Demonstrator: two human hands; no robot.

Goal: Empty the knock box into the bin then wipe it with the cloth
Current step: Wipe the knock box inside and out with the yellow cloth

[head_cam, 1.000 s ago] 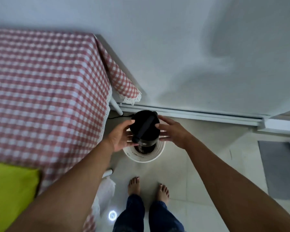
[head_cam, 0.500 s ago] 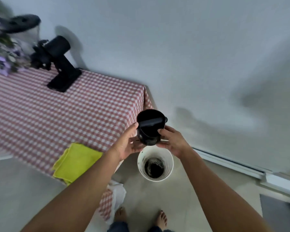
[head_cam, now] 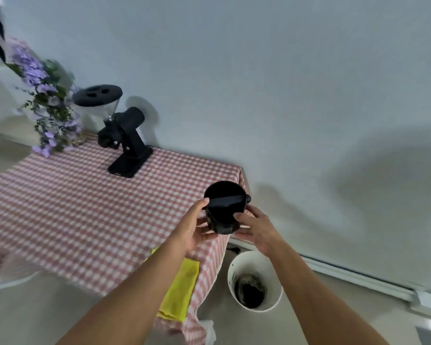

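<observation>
A black round knock box (head_cam: 225, 207) with a bar across its mouth is upright in the air over the table's right corner. My left hand (head_cam: 194, 229) grips its left side and my right hand (head_cam: 255, 229) grips its right side. Below and to the right, a white bin (head_cam: 255, 283) stands on the floor with dark grounds at its bottom. A yellow cloth (head_cam: 181, 292) lies on the table's near edge, partly hidden under my left forearm.
The table (head_cam: 72, 215) has a red-and-white checked cover. A black coffee grinder (head_cam: 125, 143) and purple flowers (head_cam: 47, 105) stand at its far side by the white wall. Something white (head_cam: 208, 331) lies on the floor by the table's corner.
The knock box was tipped over the bin one second ago. Both hands have since turned it upright and lifted it up to the table's corner. The view has swung upward.
</observation>
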